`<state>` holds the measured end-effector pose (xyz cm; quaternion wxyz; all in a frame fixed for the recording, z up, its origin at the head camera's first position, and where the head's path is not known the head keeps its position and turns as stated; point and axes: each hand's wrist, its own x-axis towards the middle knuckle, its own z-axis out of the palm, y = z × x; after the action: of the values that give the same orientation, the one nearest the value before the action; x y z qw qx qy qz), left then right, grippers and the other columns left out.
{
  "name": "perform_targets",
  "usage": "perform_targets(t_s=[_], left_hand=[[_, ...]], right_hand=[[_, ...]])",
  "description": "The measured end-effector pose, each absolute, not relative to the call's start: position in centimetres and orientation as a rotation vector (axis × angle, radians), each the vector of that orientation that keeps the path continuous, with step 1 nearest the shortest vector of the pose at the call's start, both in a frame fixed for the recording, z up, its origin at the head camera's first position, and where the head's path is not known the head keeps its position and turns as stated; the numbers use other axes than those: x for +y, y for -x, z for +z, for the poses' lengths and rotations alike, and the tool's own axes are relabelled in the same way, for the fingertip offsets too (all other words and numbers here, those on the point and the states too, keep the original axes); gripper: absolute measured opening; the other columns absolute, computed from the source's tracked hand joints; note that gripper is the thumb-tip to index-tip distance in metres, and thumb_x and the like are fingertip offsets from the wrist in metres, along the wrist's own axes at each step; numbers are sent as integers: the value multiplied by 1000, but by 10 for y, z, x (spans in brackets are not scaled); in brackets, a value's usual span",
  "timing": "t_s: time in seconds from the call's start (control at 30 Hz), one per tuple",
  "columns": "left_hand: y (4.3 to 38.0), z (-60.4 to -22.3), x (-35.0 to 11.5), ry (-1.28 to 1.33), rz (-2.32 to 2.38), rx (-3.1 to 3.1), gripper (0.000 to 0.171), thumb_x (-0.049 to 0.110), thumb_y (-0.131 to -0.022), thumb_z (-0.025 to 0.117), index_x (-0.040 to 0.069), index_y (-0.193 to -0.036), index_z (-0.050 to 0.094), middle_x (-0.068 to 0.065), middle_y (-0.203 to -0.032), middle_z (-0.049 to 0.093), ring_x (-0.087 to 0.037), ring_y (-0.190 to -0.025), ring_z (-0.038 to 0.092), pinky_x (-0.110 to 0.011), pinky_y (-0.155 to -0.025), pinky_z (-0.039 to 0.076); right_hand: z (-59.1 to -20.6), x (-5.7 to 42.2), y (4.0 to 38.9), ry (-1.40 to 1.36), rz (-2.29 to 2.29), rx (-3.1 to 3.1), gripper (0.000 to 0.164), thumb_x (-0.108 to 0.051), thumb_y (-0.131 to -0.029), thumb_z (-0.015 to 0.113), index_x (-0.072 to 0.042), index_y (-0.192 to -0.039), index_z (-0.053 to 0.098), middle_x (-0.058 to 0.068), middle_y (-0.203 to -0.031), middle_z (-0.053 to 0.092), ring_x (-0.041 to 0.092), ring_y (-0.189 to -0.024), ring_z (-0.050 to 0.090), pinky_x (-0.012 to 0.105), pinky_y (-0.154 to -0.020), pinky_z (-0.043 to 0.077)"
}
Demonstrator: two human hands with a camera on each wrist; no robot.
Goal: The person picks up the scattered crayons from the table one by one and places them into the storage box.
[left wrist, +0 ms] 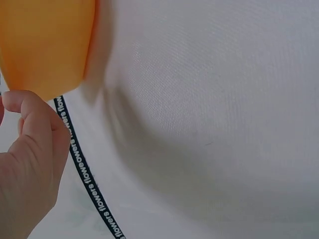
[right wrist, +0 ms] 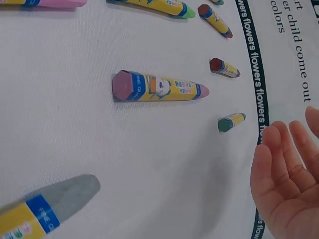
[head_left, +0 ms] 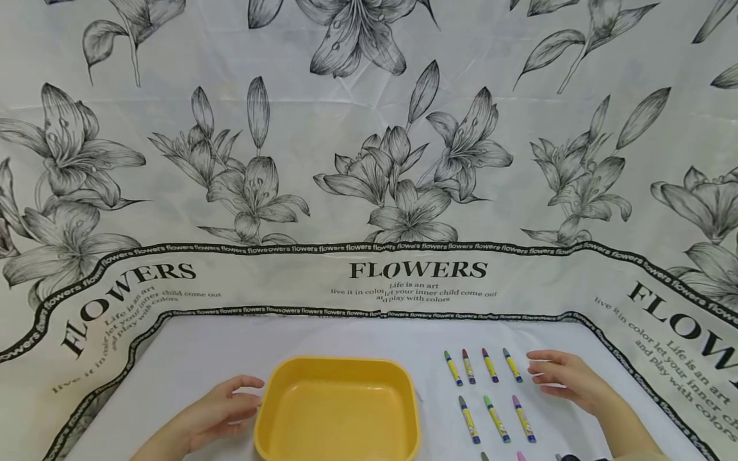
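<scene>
On the counter (head_left: 207, 349), behind the yellow plastic tray (head_left: 337, 410), a band of free room runs until the flower-printed curtain (head_left: 415, 282), which rises there as a barrier. The tray's raised walls block a low sideways pass, but from above its inside is free. At the tray's left, the left grip (head_left: 219, 410) takes the room just beside the wall; if they touch, I cannot tell. To the tray's right comes first a narrow free lane, then rows of wax crayons (head_left: 490, 367), lying low with slim gaps between them. Farther right of the tray, past the crayons, the right grip (head_left: 567, 379) occupies the room.
</scene>
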<state>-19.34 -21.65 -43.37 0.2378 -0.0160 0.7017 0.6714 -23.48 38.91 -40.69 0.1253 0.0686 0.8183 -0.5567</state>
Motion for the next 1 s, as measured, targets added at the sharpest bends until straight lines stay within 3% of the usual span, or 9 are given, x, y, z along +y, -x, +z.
perform_targets(t_s=[0.3, 0.6, 1.0], left_hand=[[197, -433, -212, 82, 1852, 1844, 48, 16, -87, 63, 1, -127, 40, -5, -92, 60, -12, -80, 57, -21, -67, 50], [197, -433, -211, 101, 1880, 1781, 48, 12, -87, 62, 0, -127, 38, -7, -96, 62, -15, -85, 61, -26, -74, 53], [199, -434, -212, 70, 1890, 1746, 52, 10, -88, 61, -2, -131, 34, -9, -100, 61, -16, -87, 61, -27, -76, 54]], right_hand=[[-424, 384, 244, -327, -1666, 2431, 48, -13, -90, 58, 15, -125, 42, 3, -91, 66, 13, -77, 61, 29, -69, 53], [-438, 375, 254, -586, -1732, 2374, 51, -11, -89, 59, 14, -128, 39, -1, -79, 62, 13, -71, 59, 27, -65, 53], [-441, 371, 265, -576, -1638, 2483, 41, -9, -82, 65, 16, -112, 53, -2, -72, 61, 11, -64, 56, 24, -59, 52]])
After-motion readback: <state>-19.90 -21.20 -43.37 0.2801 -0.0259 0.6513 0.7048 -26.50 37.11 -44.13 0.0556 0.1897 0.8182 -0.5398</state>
